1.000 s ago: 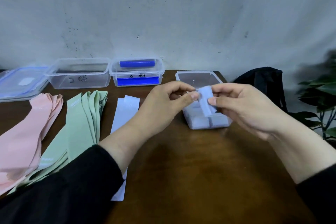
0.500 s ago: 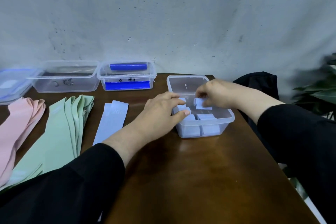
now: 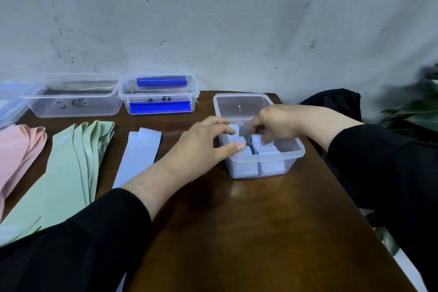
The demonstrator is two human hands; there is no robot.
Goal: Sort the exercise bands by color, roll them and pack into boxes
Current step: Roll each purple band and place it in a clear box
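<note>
**Rolled blue band goes into the clear box**

The right hand (image 3: 276, 123) reached down into the clear box (image 3: 299, 149) at about 2 o'clock on the wooden table (image 3: 237, 232), its fingers curled round a rolled pale-blue band (image 3: 254, 140) just above the rolls already packed (image 3: 270, 149) in the near half of the box. The left hand (image 3: 201, 147) rested at the box's 9 o'clock rim, fingers relaxed and nearly straight, the thumb tip lying over the rim and the fingertips touching a roll inside; it gripped nothing.

A flat pale-blue band (image 3: 139, 154) lay unrolled at 10 o'clock from the left hand, partly under the forearm. Further toward 9 o'clock lay a fanned pile of green bands (image 3: 71, 168), and beyond it, at the table's edge, pink bands (image 3: 16, 149). At 11 o'clock, against the wall, stood an empty-looking clear container (image 3: 75, 102) and, just beside it, a lidded container with blue clips (image 3: 160, 102). A black bag (image 3: 331, 102) sat at 2 o'clock past the table's edge.
</note>
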